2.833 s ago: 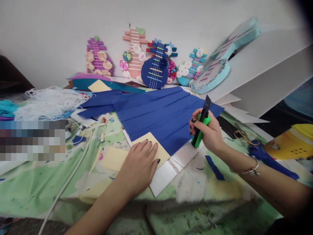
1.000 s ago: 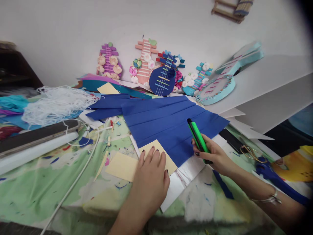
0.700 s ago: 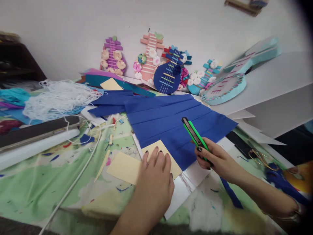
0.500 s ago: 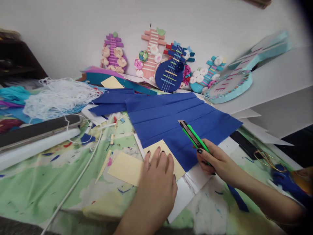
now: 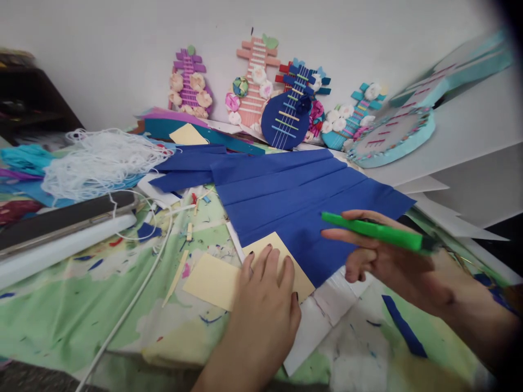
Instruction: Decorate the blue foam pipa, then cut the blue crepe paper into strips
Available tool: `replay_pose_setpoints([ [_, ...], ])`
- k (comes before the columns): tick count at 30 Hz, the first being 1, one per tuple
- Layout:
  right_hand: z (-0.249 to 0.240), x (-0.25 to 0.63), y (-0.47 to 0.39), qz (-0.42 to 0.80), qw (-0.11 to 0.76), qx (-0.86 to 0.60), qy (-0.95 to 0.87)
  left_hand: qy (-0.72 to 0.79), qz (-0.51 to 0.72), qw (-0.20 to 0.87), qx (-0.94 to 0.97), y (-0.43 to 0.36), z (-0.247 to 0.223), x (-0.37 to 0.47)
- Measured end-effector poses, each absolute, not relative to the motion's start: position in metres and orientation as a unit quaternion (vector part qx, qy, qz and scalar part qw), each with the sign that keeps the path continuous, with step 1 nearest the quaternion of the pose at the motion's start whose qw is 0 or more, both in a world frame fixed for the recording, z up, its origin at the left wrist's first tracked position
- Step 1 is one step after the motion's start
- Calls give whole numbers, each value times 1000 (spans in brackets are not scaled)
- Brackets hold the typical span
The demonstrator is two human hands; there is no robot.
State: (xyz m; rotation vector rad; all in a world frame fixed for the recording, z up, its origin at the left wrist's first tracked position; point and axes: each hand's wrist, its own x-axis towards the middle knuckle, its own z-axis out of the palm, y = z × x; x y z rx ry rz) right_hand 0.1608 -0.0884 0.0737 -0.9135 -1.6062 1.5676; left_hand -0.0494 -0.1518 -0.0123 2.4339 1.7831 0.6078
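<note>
My left hand (image 5: pixel 267 294) lies with fingers spread on a cream paper piece (image 5: pixel 300 272), pressing it over the corner of a large creased blue sheet (image 5: pixel 278 201). Beside that hand, a second cream piece (image 5: pixel 210 280) rests on the cloth. Above the right part of the blue sheet, my right hand (image 5: pixel 384 261) holds a green utility knife (image 5: pixel 376 231). The knife lies sideways along the fingers, the palm turned toward me. Its blade cannot be made out. White board (image 5: pixel 306 332) shows under the blue sheet's near corner.
Decorated toy-like string instruments (image 5: pixel 286 120) lean on the wall at the back. A tangle of white cord (image 5: pixel 102 163), a phone (image 5: pixel 65 218) and a white cable (image 5: pixel 134 294) lie left. A blue strip (image 5: pixel 404 326) and scraps litter the green tablecloth (image 5: pixel 122 321). Grey boards (image 5: pixel 461 179) stand right.
My right hand has turned over and moved right, swinging the knife from pointing away to lying sideways. My left hand stays on the cream piece. The view has shifted slightly.
</note>
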Motion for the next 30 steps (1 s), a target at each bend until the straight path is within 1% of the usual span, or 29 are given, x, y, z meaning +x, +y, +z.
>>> replay_pose_setpoints([
  [2,81,157,-88,537,380,-398,-639,578,189,37,793,-151,-9,-51],
  [5,88,143,-85,415,464,-461,-632,571,171,37,802,-149,-4,-51],
  [7,91,131,-79,388,527,-457,-603,569,158,38,806,-149,-1,-51],
  [8,92,125,-76,395,554,-449,-580,569,154,41,807,-149,0,-50],
  [10,92,115,-69,438,581,-433,-532,569,149,46,807,-149,2,-49],
  [16,78,95,-56,589,577,-393,-407,571,133,55,808,-147,6,-48],
  [19,67,87,-52,594,619,-372,-354,567,131,55,811,-146,5,-50],
  [22,53,82,-48,576,645,-399,-304,563,142,46,813,-147,1,-53],
  [24,44,81,-46,584,639,-413,-285,560,153,37,813,-148,-2,-55],
  [28,32,88,-42,648,582,-388,-301,560,159,35,812,-150,-6,-56],
  [30,29,93,-42,659,566,-381,-316,562,161,36,810,-150,-8,-56],
])
